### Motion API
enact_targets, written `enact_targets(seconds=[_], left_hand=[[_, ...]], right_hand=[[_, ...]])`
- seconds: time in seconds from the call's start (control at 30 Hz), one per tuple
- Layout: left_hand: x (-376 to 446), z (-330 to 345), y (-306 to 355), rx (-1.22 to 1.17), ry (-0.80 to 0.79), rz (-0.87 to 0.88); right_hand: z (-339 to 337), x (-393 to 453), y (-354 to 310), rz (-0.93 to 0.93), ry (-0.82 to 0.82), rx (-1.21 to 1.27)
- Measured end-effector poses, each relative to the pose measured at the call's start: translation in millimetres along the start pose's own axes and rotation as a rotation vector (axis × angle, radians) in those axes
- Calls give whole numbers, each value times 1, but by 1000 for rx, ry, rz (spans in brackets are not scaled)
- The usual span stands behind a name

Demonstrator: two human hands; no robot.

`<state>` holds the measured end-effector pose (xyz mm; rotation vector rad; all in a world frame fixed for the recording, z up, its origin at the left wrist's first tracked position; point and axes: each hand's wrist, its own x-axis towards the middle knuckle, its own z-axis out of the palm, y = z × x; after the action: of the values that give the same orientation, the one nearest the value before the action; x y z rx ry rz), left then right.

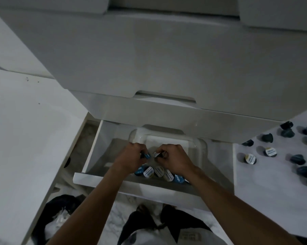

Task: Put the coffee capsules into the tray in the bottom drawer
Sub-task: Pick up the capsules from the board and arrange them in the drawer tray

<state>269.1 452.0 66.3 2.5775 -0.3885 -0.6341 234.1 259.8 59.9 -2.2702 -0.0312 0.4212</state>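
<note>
The bottom drawer (96, 179) stands pulled out below me, with a clear plastic tray (200, 144) inside it. Several coffee capsules (158, 172) with white and blue lids lie in the tray's near end. My left hand (131, 154) is over the tray, closed on a blue-lidded capsule (146, 155). My right hand (173, 156) is beside it, closed on a dark capsule with a white lid (157, 154). More capsules (298, 160), dark blue and white-lidded, are scattered on a white surface to the right.
Closed white drawer fronts (166, 59) rise above the open drawer and overhang its back. A white surface (25, 138) lies to the left. My legs and feet (149, 218) stand on a pale marbled floor, with a dark bag (61, 209) at the lower left.
</note>
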Motion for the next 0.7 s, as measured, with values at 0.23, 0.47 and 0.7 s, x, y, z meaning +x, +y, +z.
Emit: enact_targets(seconds=[0.23, 0.47, 0.7], left_hand=[[9, 1, -8, 13, -20, -22], [9, 0, -19, 10, -33, 0], [4, 1, -25, 25, -19, 15]], right_hand=[[12, 8, 2, 27, -29, -12], [11, 6, 3, 40, -36, 17], [12, 9, 3, 59, -53, 1]])
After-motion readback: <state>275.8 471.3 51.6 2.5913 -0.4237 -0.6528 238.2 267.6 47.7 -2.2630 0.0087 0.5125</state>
